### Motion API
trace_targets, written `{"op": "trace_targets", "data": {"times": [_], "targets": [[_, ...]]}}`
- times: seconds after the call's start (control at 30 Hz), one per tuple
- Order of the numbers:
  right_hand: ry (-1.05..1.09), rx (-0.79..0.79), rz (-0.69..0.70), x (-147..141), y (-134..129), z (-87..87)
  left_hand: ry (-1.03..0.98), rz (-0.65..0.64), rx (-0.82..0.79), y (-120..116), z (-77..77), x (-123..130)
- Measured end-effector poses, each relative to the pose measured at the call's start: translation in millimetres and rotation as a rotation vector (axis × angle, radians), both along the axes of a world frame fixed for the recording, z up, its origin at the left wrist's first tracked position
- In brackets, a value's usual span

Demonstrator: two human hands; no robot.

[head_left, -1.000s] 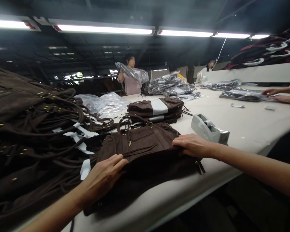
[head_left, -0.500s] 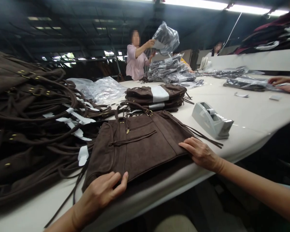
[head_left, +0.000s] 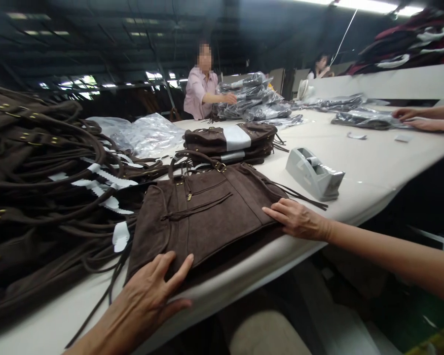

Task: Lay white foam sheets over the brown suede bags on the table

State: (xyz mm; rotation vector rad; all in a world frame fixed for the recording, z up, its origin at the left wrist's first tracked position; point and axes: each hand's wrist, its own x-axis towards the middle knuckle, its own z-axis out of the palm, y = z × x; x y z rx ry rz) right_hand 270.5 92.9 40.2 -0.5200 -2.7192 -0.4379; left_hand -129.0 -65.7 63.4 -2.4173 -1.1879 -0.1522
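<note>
A brown suede tote bag (head_left: 200, 217) lies flat on the white table (head_left: 358, 187), with a zip pocket, long fringe ties and its looped handles at the far side. My left hand (head_left: 148, 296) has its fingers spread against the bag's near edge, holding nothing. My right hand (head_left: 296, 219) rests on the bag's right lower corner, fingers flat and apart. A large heap of similar brown bags (head_left: 40, 182) with white paper pieces lies to the left of my left hand.
A grey tape dispenser (head_left: 314, 175) stands right of the bag, and a banded stack of brown bags (head_left: 225, 140) lies beyond it. Further off are clear plastic sheeting (head_left: 148, 135), a pile of plastic-wrapped goods (head_left: 253, 101), a co-worker (head_left: 202, 93), and another person's hands (head_left: 418, 121).
The bag has gone from partly folded, with a dark underside showing, to lying flat. My hands now sit at its near edge. The co-worker has lowered a plastic package onto the pile.
</note>
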Motion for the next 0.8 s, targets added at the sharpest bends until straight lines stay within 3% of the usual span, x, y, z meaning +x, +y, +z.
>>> {"op": "trace_targets", "data": {"times": [0.17, 0.27, 0.37, 0.43, 0.53, 0.7, 0.8], "targets": [[0.012, 0.138, 0.000, -10, 1, 6.5, 0.005, 0.076, 0.070, 13, -0.9, 17], [-0.016, 0.089, 0.022, -14, -3, 34.2, 0.065, 0.013, 0.165, 13, 3.5, 17], [-0.044, 0.057, 0.048, -15, -22, 68.5, 0.108, -0.109, 0.225, -1, 21.8, 0], [-0.070, 0.023, 0.071, -12, -38, 80.7, 0.094, -0.150, 0.180, -15, 35.7, -12], [-0.102, -0.037, 0.109, -5, -56, 68.6, 0.093, -0.158, 0.111, -33, 40.1, -15], [0.045, -0.002, 0.038, 0, -70, 13.4, 0.126, -0.193, 0.180, -39, 8.5, -1], [0.070, 0.003, 0.012, -4, -77, 4.8, 0.146, -0.128, 0.221, -37, -0.2, 11]]}}
